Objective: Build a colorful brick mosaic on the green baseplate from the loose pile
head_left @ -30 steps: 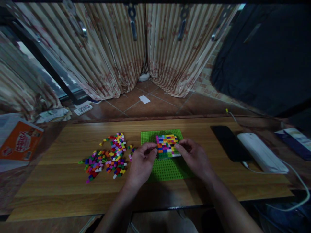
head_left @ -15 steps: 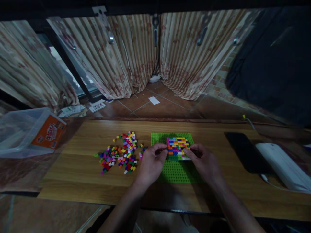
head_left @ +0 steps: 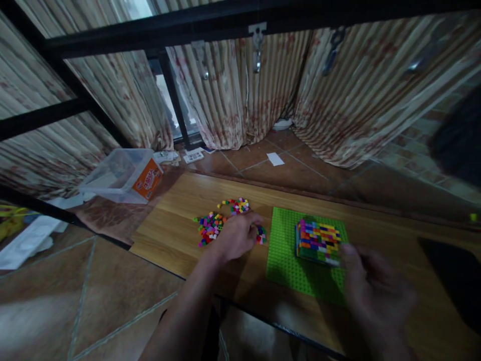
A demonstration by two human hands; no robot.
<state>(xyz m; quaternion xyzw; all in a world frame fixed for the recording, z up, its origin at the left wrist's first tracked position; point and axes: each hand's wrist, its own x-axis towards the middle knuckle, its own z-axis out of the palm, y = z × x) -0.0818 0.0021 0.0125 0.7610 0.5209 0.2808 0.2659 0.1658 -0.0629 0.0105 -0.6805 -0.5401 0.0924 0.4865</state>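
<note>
A block of many-coloured toy bricks (head_left: 317,238) stands on a green studded baseplate (head_left: 281,255). Small loose bricks (head_left: 210,228) lie in a pile to the left of the plate. My left hand (head_left: 238,235) is over the right part of that pile, hiding some pieces; its finger and thumb look apart, with nothing visible between them. Beside the block's right edge is my right hand (head_left: 376,286), smeared by motion. Its thumb comes close to the block, but whether it touches or holds anything cannot be made out.
A wooden table (head_left: 180,205) carries all this. At the right lies a black flat object (head_left: 447,271). On the floor beyond the left end sits a clear plastic bin (head_left: 124,175) with an orange label. White paper (head_left: 275,159) lies on the tiles near the curtains (head_left: 225,95).
The view has turned to the left. My left hand has left the brick block and moved over to the loose bricks. My right hand has shifted slightly off the block's right side.
</note>
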